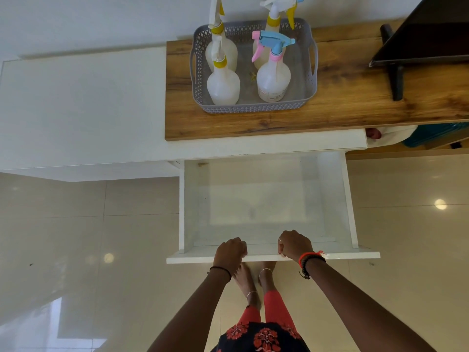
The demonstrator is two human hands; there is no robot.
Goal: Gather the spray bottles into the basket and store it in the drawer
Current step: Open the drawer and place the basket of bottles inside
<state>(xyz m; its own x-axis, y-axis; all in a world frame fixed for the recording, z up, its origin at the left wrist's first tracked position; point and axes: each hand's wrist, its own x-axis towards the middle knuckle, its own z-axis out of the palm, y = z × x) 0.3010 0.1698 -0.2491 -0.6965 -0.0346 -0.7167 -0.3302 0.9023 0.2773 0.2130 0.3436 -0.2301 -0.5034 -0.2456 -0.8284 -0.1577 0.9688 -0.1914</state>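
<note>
A grey perforated basket (311, 69) stands on the wooden top (355, 102), holding several white spray bottles upright. One bottle (272, 77) has a blue and pink trigger; a front left bottle (223, 85) has a yellow collar. Below the top, a white drawer (337, 199) is pulled out and has nothing inside. My left hand (232, 251) and my right hand (294, 243) both grip the drawer's front panel (355, 255), fingers curled over its top edge.
A black TV on a stand (418, 44) occupies the right of the wooden top. A white cabinet surface (83, 105) extends to the left. Glossy beige floor tiles (76, 250) surround the drawer, and my bare feet stand under its front.
</note>
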